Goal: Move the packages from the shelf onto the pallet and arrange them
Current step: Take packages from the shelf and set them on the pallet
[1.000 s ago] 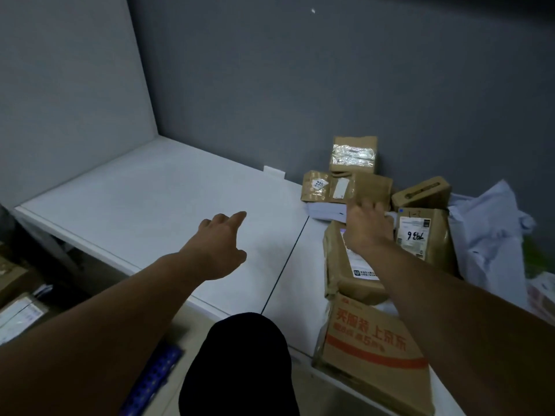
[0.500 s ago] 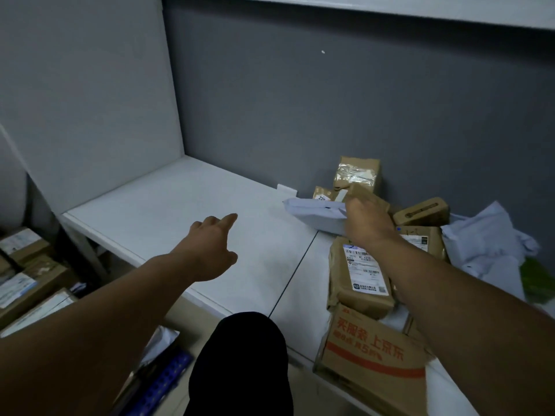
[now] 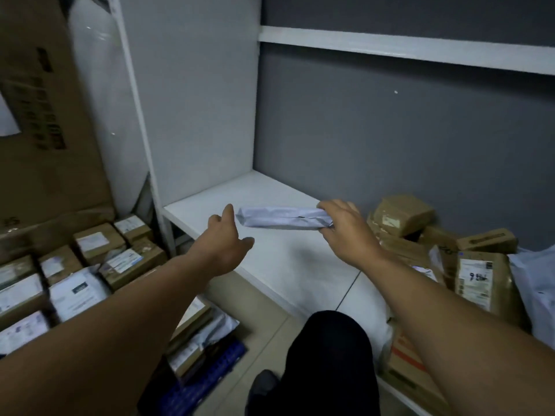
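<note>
Right hand (image 3: pixel 345 232) grips the white package (image 3: pixel 282 218) by one end, above the shelf (image 3: pixel 270 259).
Head view: the package is held level in the air over the bare white board. The left hand (image 3: pixel 222 247) is just beside its free end, fingers spread and holding nothing. Brown packages (image 3: pixel 402 211) lie heaped on the shelf at the right. Labelled boxes (image 3: pixel 90 256) stand in rows low at the left, near the blue pallet (image 3: pixel 210 379).

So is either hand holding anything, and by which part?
The right hand grips the pale wrapped package by its right end. The left hand is open near the other end, holding nothing.
</note>
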